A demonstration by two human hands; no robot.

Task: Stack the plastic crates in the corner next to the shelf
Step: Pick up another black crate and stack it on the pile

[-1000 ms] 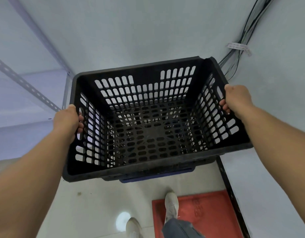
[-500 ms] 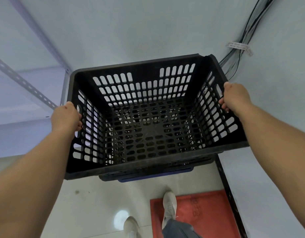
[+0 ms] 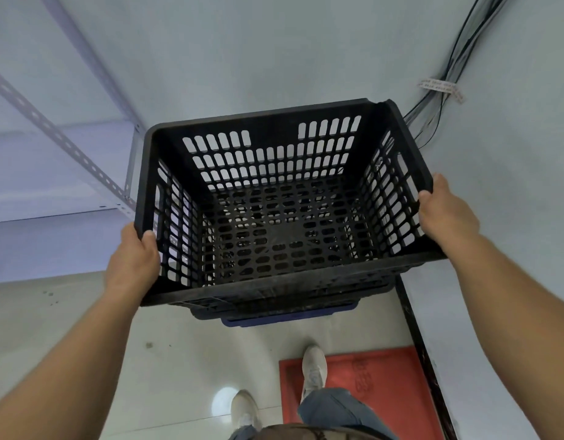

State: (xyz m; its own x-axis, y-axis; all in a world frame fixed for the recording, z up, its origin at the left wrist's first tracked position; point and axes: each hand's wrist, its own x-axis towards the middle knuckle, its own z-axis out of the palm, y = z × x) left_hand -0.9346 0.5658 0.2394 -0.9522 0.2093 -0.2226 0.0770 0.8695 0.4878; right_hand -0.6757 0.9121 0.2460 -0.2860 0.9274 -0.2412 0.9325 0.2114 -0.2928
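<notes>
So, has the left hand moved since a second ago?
Yes: left hand slid nearer the person along the black crate's rim, away from the shelf post.

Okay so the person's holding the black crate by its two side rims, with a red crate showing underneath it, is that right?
Not quite: the head view shows the left hand and right hand gripping the side rims of the black crate, but the crate edge showing underneath is blue, not red. The red thing is a mat on the floor.

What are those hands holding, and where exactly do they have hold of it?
Both hold the black crate by its top rim: the left hand at the left side wall, the right hand at the right side wall.
</notes>
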